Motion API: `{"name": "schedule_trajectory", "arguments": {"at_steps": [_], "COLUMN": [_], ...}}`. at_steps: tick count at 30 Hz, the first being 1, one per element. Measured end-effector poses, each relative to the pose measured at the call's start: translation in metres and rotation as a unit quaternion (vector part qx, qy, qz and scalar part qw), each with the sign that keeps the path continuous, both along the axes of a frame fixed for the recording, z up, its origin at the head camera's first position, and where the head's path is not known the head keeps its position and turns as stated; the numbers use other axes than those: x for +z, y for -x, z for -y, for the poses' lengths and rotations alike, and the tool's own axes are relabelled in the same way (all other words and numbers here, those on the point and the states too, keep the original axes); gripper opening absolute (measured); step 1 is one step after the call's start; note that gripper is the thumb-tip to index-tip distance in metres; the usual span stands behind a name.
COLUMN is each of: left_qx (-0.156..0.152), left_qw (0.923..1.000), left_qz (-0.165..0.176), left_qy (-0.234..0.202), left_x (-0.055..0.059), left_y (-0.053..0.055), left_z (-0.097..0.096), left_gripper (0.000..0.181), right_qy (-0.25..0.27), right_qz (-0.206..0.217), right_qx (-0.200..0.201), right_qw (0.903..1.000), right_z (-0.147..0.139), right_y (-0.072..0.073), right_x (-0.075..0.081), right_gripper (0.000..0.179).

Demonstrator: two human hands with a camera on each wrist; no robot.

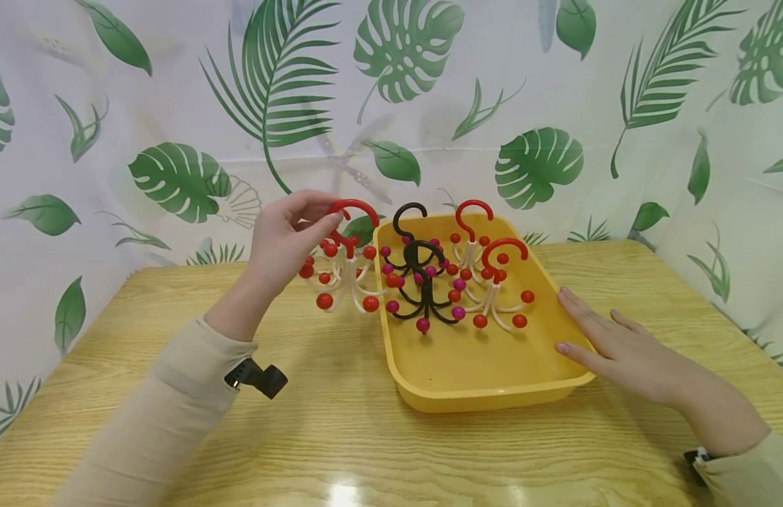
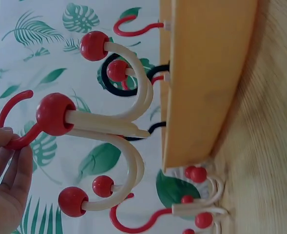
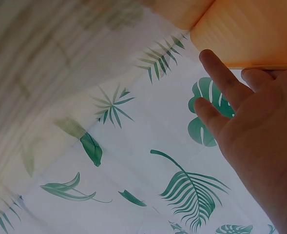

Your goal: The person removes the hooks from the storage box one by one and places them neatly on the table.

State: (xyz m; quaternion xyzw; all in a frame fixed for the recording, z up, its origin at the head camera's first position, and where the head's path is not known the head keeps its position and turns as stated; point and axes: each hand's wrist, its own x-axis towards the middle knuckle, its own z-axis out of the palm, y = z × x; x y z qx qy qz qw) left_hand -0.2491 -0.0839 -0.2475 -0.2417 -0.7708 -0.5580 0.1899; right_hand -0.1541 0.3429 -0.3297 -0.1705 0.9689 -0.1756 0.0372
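My left hand [image 1: 280, 239] pinches the red hook of a white multi-arm hook hanger [image 1: 350, 274] with red ball tips, holding it upright beside the left rim of a yellow tray [image 1: 474, 362]. Inside the tray are two black hook hangers [image 1: 427, 289] with pink balls and two white hook hangers [image 1: 491, 303] with red hooks and red balls. My right hand [image 1: 626, 359] has its fingers extended, the fingertips touching the tray's right rim. In the right wrist view, that hand [image 3: 260, 131] lies against the tray's outer wall [image 3: 250, 34].
Another white hanger [image 2: 182, 209] with a red hook stands on the table beyond the tray in the left wrist view, mostly hidden behind the held one in the head view. The wood-grain table [image 1: 328, 436] meets a leaf-patterned cloth [image 1: 429, 162] at the back and sides.
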Motion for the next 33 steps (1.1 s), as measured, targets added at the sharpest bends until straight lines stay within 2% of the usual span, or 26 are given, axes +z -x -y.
{"name": "schedule_trajectory", "arguments": {"at_steps": [13, 22, 33], "left_qx": [0.094, 0.147, 0.21], "left_qw": [0.9952, 0.9884, 0.9745], "left_qz": [0.014, 0.032, 0.078], "left_qy": [0.025, 0.016, 0.013], "left_x": [-0.015, -0.023, -0.034], "left_y": [0.016, 0.032, 0.052], "left_z": [0.038, 0.056, 0.068], "left_gripper": [0.023, 0.024, 0.026], "right_qy": [0.007, 0.006, 0.008], "right_qz": [0.003, 0.003, 0.004], "right_qx": [0.003, 0.0, 0.0], "right_qw": [1.0, 1.0, 1.0], "right_z": [0.0, -0.001, 0.0], "right_y": [-0.001, -0.001, -0.002], "right_x": [0.001, 0.001, 0.002], "right_gripper": [0.077, 0.077, 0.077]}}
